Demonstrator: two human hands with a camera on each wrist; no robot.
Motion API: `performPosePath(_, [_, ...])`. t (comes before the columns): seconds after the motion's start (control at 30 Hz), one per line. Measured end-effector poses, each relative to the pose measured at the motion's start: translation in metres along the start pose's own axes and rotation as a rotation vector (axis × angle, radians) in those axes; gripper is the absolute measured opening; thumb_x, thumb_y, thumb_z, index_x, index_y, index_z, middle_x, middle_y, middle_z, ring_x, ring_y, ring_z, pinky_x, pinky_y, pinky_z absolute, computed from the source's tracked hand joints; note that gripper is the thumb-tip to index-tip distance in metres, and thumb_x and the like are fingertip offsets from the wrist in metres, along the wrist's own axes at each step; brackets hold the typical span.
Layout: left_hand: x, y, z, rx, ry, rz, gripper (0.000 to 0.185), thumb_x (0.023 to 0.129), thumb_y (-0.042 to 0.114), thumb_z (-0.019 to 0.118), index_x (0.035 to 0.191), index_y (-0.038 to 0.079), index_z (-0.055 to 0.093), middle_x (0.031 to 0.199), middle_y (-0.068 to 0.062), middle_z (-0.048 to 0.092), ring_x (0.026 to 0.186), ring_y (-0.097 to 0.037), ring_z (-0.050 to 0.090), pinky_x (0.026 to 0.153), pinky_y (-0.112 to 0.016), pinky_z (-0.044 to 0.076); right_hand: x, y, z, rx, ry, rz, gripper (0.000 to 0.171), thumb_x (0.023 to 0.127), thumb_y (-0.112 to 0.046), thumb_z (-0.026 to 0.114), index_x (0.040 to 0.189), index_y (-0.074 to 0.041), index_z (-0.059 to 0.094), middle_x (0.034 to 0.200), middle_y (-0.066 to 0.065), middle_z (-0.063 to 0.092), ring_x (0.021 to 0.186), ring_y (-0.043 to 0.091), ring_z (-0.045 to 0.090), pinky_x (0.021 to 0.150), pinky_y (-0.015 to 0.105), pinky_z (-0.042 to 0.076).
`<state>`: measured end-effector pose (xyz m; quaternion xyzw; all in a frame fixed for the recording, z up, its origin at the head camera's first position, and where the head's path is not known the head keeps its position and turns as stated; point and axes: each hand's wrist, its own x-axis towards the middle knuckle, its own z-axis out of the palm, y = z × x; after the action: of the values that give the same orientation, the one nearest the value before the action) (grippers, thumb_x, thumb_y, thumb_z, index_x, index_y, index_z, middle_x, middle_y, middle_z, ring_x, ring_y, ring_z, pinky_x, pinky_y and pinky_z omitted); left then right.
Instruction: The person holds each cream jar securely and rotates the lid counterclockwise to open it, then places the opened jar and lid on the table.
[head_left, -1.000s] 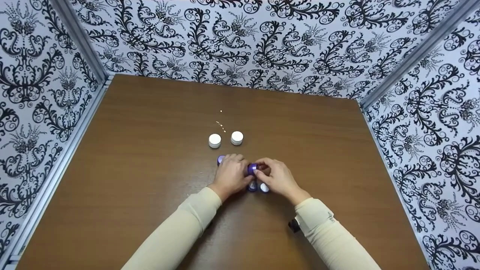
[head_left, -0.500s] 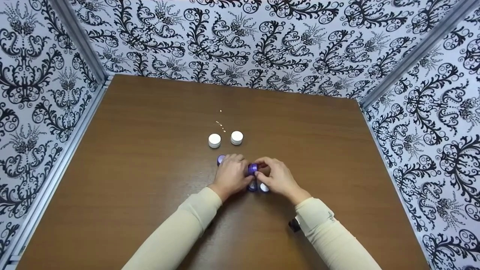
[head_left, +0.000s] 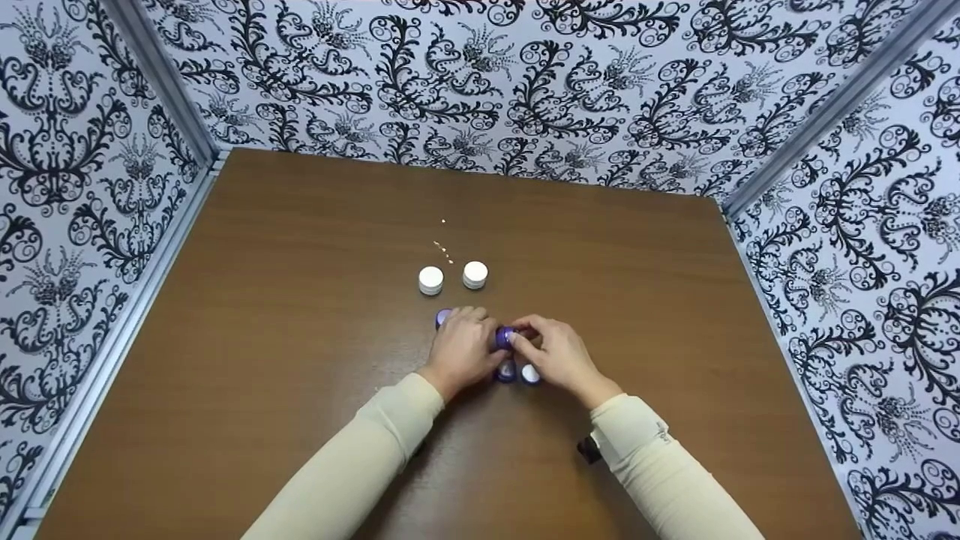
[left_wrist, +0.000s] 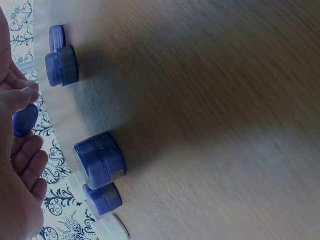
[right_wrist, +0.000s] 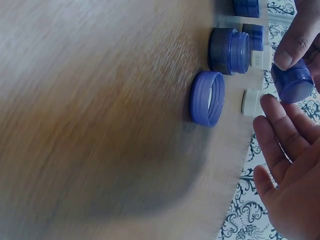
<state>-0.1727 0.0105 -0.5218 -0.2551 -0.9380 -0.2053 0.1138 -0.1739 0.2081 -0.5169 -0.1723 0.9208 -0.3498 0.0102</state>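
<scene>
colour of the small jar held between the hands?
Purple small jar, clearest in the right wrist view.

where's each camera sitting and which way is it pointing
Head: above the brown table, looking forward and down; both sleeved forearms show, left hand and right hand meeting on a small purple jar.
Left wrist: low by the tabletop, looking along it past the left hand's fingers at standing purple jars.
Right wrist: low, looking past the right hand at a loose purple lid.
Shared: the held purple jar appears in the head and right wrist views.
</scene>
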Motion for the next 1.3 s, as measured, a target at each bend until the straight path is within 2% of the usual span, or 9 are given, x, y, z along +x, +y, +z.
performPosePath(0.1, [0.0002,-0.0004,0.0001,0.005,0.0,0.004,0.036,0.079,0.039,0.08,0.099,0.009,0.073,0.09,-0.001,0.062,0.09,-0.024,0.06,0.09,-0.041,0.045,0.0002,-0.0003,-0.0001,0.005,-0.003,-0.007,0.025,0.094,-0.031,0.069,0.112,-0.014,0.07,0.094,-0.007,0.071,0.079,0.009,0.067,0.077,0.036,0.052])
performPosePath(0.33, [0.0009,-0.0007,0.0007,0.001,0.005,0.009,0.036,0.078,0.038,0.081,0.098,0.01,0.074,0.09,-0.001,0.063,0.089,-0.025,0.06,0.088,-0.041,0.045,0.0002,-0.001,-0.0009,-0.048,0.018,-0.054,0.028,0.088,-0.025,0.072,0.113,-0.014,0.07,0.101,-0.003,0.07,0.096,0.018,0.064,0.085,0.042,0.048])
performPosePath(0.6, [0.0018,-0.0012,0.0018,-0.002,0.009,0.002,0.036,0.078,0.039,0.08,0.097,0.009,0.073,0.091,-0.001,0.063,0.089,-0.025,0.06,0.086,-0.041,0.046,0.0011,-0.0002,-0.0004,-0.052,0.019,-0.08,0.033,0.085,-0.021,0.074,0.116,-0.012,0.068,0.106,0.0,0.069,0.103,0.024,0.062,0.09,0.046,0.046])
performPosePath(0.73, [0.0013,-0.0007,0.0016,0.005,0.018,0.007,0.036,0.078,0.039,0.08,0.097,0.009,0.073,0.089,-0.001,0.062,0.089,-0.025,0.059,0.086,-0.041,0.046,0.0009,0.0002,-0.0001,-0.034,0.016,-0.069,0.031,0.09,-0.025,0.072,0.117,-0.01,0.069,0.105,0.001,0.07,0.099,0.022,0.064,0.089,0.045,0.048])
performPosePath(0.97, [0.0014,-0.0014,0.0037,0.021,0.035,0.017,0.035,0.077,0.039,0.08,0.094,0.01,0.073,0.087,-0.001,0.061,0.087,-0.024,0.059,0.086,-0.04,0.045,0.0006,0.0009,0.0015,0.047,-0.01,-0.049,0.026,0.095,-0.026,0.067,0.115,-0.01,0.068,0.096,0.0,0.072,0.078,0.012,0.069,0.074,0.038,0.054])
performPosePath(1.1, [0.0019,-0.0022,0.0048,0.019,0.038,0.02,0.034,0.076,0.039,0.081,0.094,0.01,0.073,0.087,-0.001,0.061,0.086,-0.024,0.059,0.085,-0.04,0.046,0.0003,0.0006,0.0012,0.058,-0.01,-0.048,0.025,0.092,-0.021,0.07,0.115,-0.011,0.068,0.097,0.0,0.072,0.08,0.012,0.068,0.076,0.038,0.054])
performPosePath(1.3, [0.0022,-0.0019,0.0049,0.016,0.036,0.018,0.035,0.076,0.04,0.08,0.093,0.01,0.073,0.087,-0.001,0.061,0.087,-0.025,0.059,0.085,-0.041,0.046,0.0007,0.0012,0.0009,0.039,-0.001,-0.061,0.029,0.087,-0.014,0.073,0.114,-0.011,0.067,0.101,0.002,0.071,0.091,0.018,0.069,0.085,0.042,0.051])
